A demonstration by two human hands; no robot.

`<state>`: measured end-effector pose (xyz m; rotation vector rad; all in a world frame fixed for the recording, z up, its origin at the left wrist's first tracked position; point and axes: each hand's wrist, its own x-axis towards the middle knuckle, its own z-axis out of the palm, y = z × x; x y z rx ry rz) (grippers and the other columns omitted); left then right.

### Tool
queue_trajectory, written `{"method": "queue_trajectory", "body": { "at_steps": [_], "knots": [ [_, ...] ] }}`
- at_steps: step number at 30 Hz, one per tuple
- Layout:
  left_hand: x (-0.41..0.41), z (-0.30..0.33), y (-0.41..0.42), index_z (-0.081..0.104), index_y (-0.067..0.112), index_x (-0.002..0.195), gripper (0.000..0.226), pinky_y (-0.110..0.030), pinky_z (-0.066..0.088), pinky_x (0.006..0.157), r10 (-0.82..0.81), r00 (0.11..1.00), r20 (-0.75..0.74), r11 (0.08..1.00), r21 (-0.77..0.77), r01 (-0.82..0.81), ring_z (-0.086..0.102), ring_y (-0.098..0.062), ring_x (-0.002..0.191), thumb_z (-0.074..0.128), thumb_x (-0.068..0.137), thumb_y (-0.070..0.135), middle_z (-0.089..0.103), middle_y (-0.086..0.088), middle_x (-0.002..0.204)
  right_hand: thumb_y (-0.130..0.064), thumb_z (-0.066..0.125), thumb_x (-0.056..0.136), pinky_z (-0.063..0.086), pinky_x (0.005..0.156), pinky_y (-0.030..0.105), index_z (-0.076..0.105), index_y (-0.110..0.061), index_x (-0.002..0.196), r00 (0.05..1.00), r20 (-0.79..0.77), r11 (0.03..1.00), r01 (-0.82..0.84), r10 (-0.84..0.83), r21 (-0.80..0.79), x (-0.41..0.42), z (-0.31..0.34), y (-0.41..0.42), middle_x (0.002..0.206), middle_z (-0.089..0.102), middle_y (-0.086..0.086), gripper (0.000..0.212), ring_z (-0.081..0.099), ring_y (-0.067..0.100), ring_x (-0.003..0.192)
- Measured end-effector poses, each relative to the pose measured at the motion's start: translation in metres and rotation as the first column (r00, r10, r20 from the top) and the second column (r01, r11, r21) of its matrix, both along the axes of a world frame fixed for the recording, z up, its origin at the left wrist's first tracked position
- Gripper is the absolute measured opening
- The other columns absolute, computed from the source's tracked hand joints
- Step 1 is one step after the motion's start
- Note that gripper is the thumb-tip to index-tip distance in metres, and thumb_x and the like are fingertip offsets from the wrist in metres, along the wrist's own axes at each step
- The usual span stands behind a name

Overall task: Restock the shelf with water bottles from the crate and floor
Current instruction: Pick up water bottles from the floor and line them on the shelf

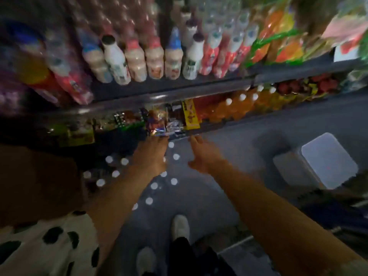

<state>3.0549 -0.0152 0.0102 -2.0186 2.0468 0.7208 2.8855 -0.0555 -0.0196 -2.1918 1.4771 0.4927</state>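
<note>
The right hand [201, 156] reaches down with fingers spread and straight, holding nothing. The left hand [153, 154] is blurred; I cannot tell its grip. White-capped water bottles [151, 185] stand on the floor beneath both hands, spreading toward seven o'clock.

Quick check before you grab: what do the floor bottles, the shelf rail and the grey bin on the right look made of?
Water bottles: apparently clear plastic, bodies nearly invisible under white caps. Shelf rail: dark, glossy, probably painted metal, going by its highlights. Bin: likely translucent matte plastic with a pale frosted lid. Blur leaves all three uncertain.
</note>
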Motion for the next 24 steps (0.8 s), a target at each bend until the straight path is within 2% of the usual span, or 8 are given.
{"method": "queue_trajectory", "body": {
  "at_steps": [4,7,13,19,24],
  "knots": [
    [0.006,-0.097,-0.010,0.040,0.016,0.139,0.067,-0.041,0.043,0.095,-0.009,1.000,0.002,0.996,0.086,0.008,0.048,-0.031,0.121,0.071,0.080,0.026,0.050,-0.010,0.133,-0.032,0.067,0.081,0.038,0.099,0.037,0.029,-0.016,0.142,1.000,-0.009,0.999,0.008,-0.008,0.034,0.007,-0.108,-0.005,0.140,0.039,0.010,0.074,0.042,0.031,0.127],
    [0.007,-0.160,-0.015,0.032,0.015,0.145,0.077,-0.041,0.040,0.103,0.009,1.000,0.008,0.989,0.147,-0.010,0.044,-0.030,0.128,0.071,0.080,0.026,0.045,-0.010,0.141,-0.029,0.067,0.083,0.040,0.098,0.038,0.028,-0.017,0.143,1.000,-0.024,0.997,0.005,-0.003,0.073,0.019,-0.177,-0.008,0.138,0.039,0.010,0.072,0.043,0.032,0.126],
    [0.010,-0.242,-0.021,0.034,0.015,0.144,0.073,-0.037,0.041,0.103,0.063,0.997,-0.032,0.989,0.138,-0.058,0.044,-0.028,0.129,0.072,0.082,0.023,0.044,-0.008,0.143,-0.013,0.061,0.087,0.041,0.098,0.041,0.028,-0.019,0.143,0.998,-0.052,0.994,-0.042,0.047,0.099,0.047,-0.276,-0.019,0.136,0.036,0.015,0.065,0.042,0.035,0.123],
    [0.016,-0.267,-0.018,0.038,0.017,0.142,0.069,-0.034,0.042,0.096,0.119,0.991,-0.064,0.987,0.112,-0.111,0.046,-0.027,0.125,0.072,0.081,0.019,0.048,-0.007,0.139,0.000,0.051,0.090,0.046,0.093,0.041,0.041,-0.009,0.135,0.990,-0.072,0.993,-0.120,0.120,0.013,0.054,-0.302,-0.025,0.133,0.038,0.017,0.047,0.043,0.034,0.121],
    [0.022,-0.240,-0.016,0.042,0.016,0.140,0.069,-0.036,0.044,0.097,0.117,0.989,-0.095,0.989,0.107,-0.107,0.047,-0.028,0.124,0.074,0.079,0.022,0.051,-0.009,0.135,-0.001,0.050,0.089,0.047,0.090,0.040,0.047,-0.007,0.128,0.989,-0.052,0.990,-0.140,0.140,0.004,0.052,-0.255,-0.025,0.128,0.042,0.017,0.040,0.049,0.034,0.115]
  ]
}}
